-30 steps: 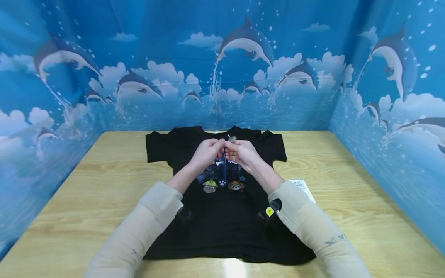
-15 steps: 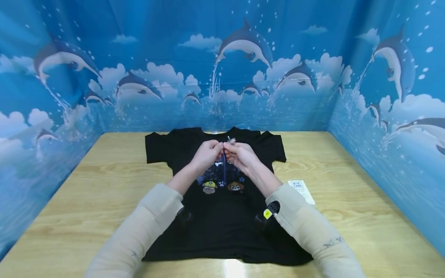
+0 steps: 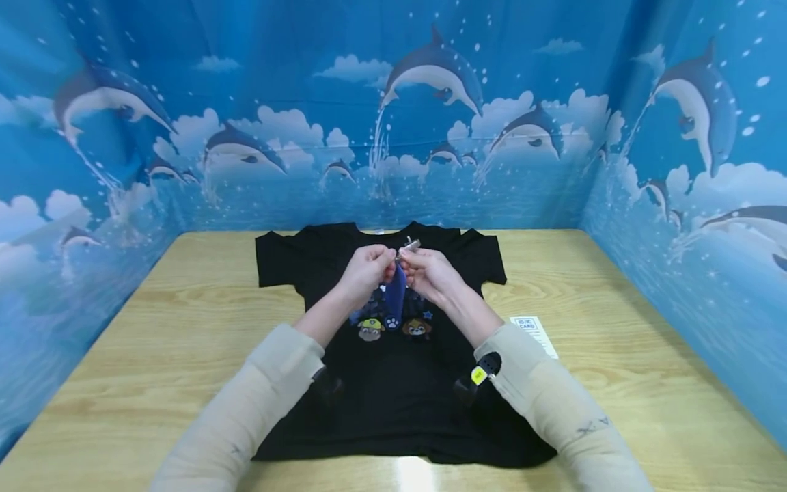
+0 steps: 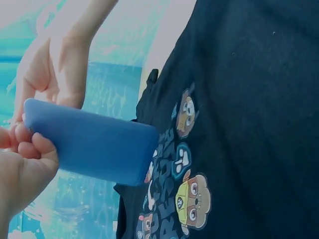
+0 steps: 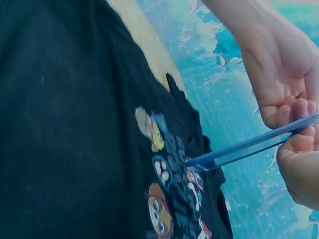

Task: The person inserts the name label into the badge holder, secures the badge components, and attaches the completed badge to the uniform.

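Note:
A blue ID card holder (image 3: 395, 297) hangs from both hands above a black T-shirt (image 3: 393, 403). Its broad flat face shows in the left wrist view, while the right wrist view catches it edge-on as a thin sleeve (image 5: 244, 147) with a narrow gap between its layers. My left hand (image 3: 365, 273) pinches its upper end with thumb and fingers. My right hand (image 3: 433, 273) pinches beside it, fingertips close to the left ones. A small metal clip (image 3: 412, 244) sticks up past the right fingertips. The fingers partly hide the holder's top.
The T-shirt lies spread on a wooden table (image 3: 184, 328), with cartoon dog faces (image 3: 371, 330) printed on its chest. A white card (image 3: 533, 331) printed "ID/IC CARD" lies right of the shirt, partly behind the right sleeve. Dolphin-print curtains (image 3: 277, 102) enclose the table's back and sides.
The holder has turned from nearly edge-on to show more of its blue face. Both hands keep pinching its top in about the same place.

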A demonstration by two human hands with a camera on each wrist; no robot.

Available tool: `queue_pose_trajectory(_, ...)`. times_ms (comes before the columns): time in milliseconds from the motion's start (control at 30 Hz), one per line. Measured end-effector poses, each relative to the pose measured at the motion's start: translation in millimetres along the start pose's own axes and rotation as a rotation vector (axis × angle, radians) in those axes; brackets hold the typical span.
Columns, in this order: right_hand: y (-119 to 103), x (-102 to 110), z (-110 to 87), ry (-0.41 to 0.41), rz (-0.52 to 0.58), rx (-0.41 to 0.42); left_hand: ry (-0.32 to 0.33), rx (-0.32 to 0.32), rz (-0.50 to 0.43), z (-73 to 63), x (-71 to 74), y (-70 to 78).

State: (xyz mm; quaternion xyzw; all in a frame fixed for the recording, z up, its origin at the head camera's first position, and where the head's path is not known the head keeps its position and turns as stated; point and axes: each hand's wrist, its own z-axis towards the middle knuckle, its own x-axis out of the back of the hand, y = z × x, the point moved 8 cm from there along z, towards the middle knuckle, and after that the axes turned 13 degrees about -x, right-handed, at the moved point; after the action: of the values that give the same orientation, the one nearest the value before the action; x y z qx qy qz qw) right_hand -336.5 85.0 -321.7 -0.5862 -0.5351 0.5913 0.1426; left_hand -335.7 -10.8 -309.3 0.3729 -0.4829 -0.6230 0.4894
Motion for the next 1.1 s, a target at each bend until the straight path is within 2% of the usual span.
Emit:
queue_pose_trajectory(233,2,5,-0.4,0.034,0.025,-0.039,-0.075,0.050,0.080,-0.3,0.1,-3.4)
queue_pose_trajectory(400,3,12,-1.4,0.069,0.015,-0.059,-0.081,0.085,0.081,-1.5,1.0,-5.3)
queue_pose_trajectory(567,0,17,-2.6,0.114,-0.022,-0.067,-0.067,0.074,0.081,-0.8,3.4,-3.8)
queue_pose_trajectory(900,0,25,-5.0,0.231,-0.119,-0.071,-0.050,0.069,0.188,-2.7,7.9,-0.9)
queue_pose_trajectory(1100,1,22,-5.5,0.254,-0.206,-0.055,-0.046,0.038,0.266,-2.1,7.6,2.8)
